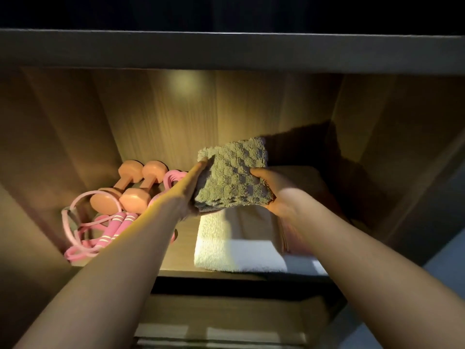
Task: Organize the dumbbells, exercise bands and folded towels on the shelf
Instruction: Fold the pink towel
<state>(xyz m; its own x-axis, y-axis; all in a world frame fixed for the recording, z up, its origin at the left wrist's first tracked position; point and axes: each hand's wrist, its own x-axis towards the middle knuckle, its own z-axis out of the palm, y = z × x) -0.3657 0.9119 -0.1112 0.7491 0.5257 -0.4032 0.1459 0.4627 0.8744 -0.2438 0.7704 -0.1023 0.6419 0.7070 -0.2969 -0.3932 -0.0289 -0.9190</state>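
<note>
left hand: fingers laid out straight and flat against the left edge of the folded grey checkered terry towel, pressing on it rather than wrapping round it

right hand: got a proper grip on the towel's right side, thumb on top; the fingers go out of sight underneath

grey towel: held up between both hands, tilted a bit, far end higher; can't tell whether its near edge touches anything

white folded terry towel: lying on the shelf right under both hands and the grey one, its near edge toward the front lip

wooden shelf: lit compartment with warm light on the back wall

two peach-pink dumbbells: off to the left of the left hand, side by side and touching, ends pointing front to back

pink exercise bands: loose tangle further left of the left forearm, looped around the near dumbbell ends

pink-handled jump rope: both handles sit just beside the left forearm, on top of the bands
</note>
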